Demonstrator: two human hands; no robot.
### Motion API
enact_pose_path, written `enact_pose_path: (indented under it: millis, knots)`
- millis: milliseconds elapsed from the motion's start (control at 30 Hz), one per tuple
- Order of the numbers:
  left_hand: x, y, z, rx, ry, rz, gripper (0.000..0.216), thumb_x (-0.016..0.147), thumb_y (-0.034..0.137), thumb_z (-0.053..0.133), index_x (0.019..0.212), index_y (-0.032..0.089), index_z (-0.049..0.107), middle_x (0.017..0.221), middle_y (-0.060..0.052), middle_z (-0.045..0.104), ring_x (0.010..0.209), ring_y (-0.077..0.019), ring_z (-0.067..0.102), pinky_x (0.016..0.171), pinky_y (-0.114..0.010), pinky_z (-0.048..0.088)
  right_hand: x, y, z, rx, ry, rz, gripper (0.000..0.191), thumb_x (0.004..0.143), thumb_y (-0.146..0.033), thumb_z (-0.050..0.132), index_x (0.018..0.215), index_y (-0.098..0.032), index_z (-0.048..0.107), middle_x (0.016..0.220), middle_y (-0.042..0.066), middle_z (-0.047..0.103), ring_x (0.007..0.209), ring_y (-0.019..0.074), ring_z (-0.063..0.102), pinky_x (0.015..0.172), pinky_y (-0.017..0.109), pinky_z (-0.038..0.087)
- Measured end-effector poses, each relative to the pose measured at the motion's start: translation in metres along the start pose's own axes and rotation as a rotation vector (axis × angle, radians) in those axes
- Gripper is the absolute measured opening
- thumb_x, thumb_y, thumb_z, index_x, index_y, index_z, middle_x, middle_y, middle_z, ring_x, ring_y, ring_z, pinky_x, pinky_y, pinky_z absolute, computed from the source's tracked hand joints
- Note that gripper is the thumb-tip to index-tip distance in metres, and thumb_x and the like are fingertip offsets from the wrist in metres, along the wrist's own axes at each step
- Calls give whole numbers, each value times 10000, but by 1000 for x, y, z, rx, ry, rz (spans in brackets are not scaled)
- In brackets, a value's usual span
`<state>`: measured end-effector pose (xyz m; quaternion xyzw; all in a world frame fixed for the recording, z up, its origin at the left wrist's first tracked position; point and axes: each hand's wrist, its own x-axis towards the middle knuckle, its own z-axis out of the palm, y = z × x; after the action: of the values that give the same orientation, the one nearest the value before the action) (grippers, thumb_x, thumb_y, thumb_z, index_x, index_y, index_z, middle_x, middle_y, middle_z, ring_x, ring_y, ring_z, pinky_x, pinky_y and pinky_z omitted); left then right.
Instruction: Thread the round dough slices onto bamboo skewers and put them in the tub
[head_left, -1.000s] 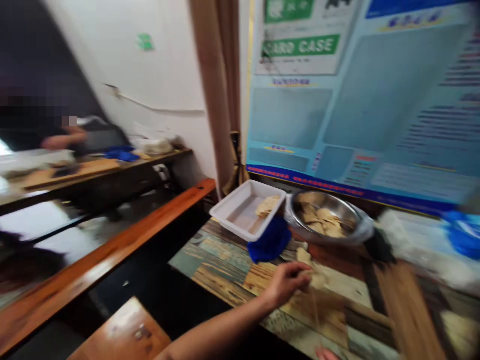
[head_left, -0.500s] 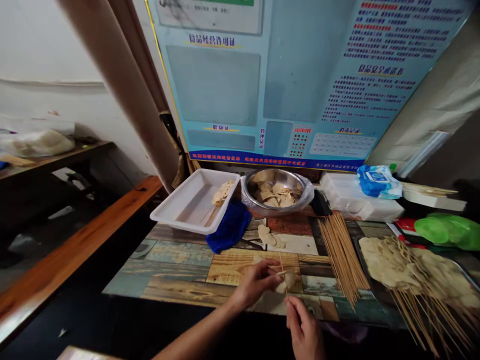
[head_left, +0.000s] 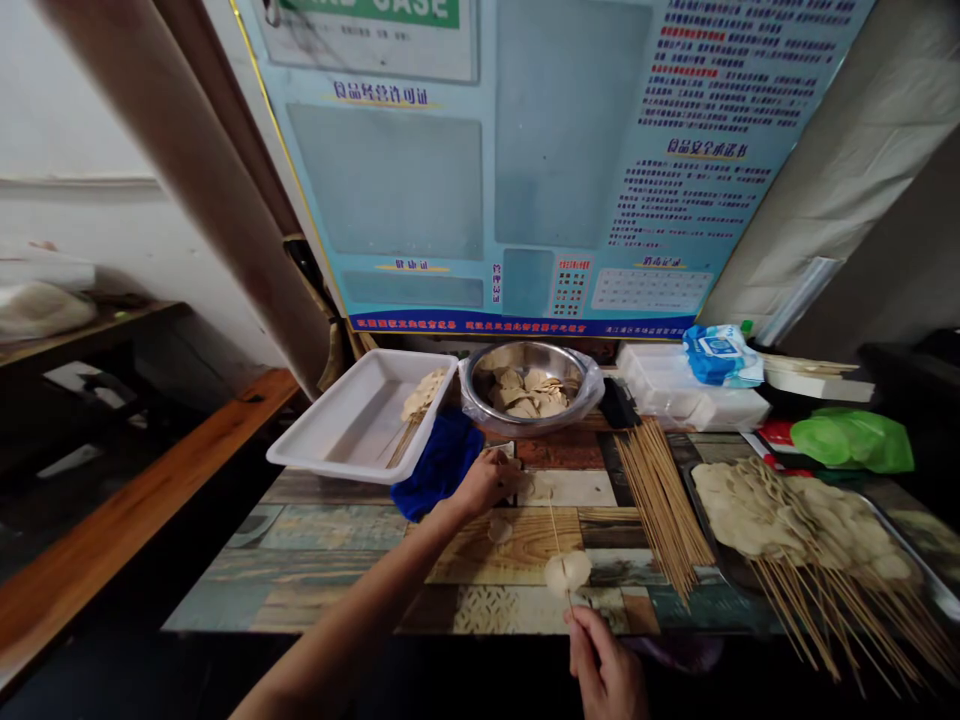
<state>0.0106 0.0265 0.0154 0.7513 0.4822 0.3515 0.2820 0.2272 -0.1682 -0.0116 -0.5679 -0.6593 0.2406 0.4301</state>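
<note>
Right hand (head_left: 607, 662): skewer (head_left: 554, 525) is held, disc (head_left: 571, 572) threaded.
Left hand (head_left: 486, 484): placed beside loose slices (head_left: 535, 487) — grip cannot be told.

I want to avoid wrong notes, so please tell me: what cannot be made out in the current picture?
All in the head view:
Left hand: its curled fingers hide whether it grips anything.
Stick: its lower end is hidden by the right hand.
Bowl: upper slices cover those below.
Poster: its top is cut off by the upper edge.

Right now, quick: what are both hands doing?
Left hand: curled by the slices; can't tell if it grips one.
Right hand: closed, holding a skewer.
</note>
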Motion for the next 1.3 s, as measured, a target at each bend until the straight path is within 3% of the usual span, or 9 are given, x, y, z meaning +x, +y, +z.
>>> enact_pose_path:
  millis: [133,233,367,500,567,633,800,1167,1300]
  knots:
    - [5,4,-2,-69,-33,-2,69,640,230,694,686,204,738,778,-70,616,850,-220,529,916,-359,355,1,2,-1,-10,4,-11,423,946,-452,345,876,-174,657,469,-9,566,406,132,564,468,183,465]
    - [9,11,-3,-126,16,-35,84,668,245,659,629,176,686,815,-69,611,891,-217,522,931,-358,352,3,-1,-4,-30,-37,-45,421,949,-438,343,883,-171,661,458,-13,554,392,130,553,443,177,452]
    - [7,19,-6,-247,64,-145,197,774,334,542,750,156,623,754,-32,589,768,-165,554,769,-301,456,4,-5,-6,-60,-15,-53,429,957,-426,321,873,-173,657,443,-19,537,375,128,537,461,181,459]
    - [-5,26,-10,-724,-18,-391,298,777,445,562,827,151,565,708,-14,592,623,-139,589,610,-288,508,6,-9,-8,-86,-121,-100,376,963,-364,328,907,-163,641,505,2,596,419,128,576,472,173,468]
    - [-11,30,-13,-973,-65,-499,329,686,416,694,831,143,580,750,-24,616,636,-138,608,625,-294,525,8,-12,-8,-88,-157,-113,354,964,-342,332,926,-162,635,577,24,643,464,131,607,488,171,478]
    - [-17,33,-16,-1060,-90,-528,342,625,359,767,834,134,613,788,-29,630,662,-133,621,656,-284,532,9,-15,-7,-75,-166,-109,342,965,-330,330,931,-166,629,655,42,679,510,132,633,514,170,490]
    - [-25,42,-20,-1049,-100,-506,353,609,341,790,849,114,667,797,-39,643,666,-126,625,678,-278,536,10,-20,-3,-69,-180,-130,323,967,-317,327,909,-184,615,735,54,714,546,127,655,566,172,511]
    - [-31,63,-22,-892,-112,-374,357,655,382,749,881,111,699,823,-62,664,749,-147,610,713,-280,507,13,-24,-2,-132,-125,-131,432,975,-395,271,880,-173,630,711,76,729,550,148,679,525,189,522]
    - [-32,60,-21,-965,-72,-399,369,616,361,781,876,116,687,810,-47,655,720,-146,610,703,-305,516,13,-16,-3,-101,-166,-141,368,973,-349,308,934,-174,629,784,83,741,628,152,703,597,193,540]
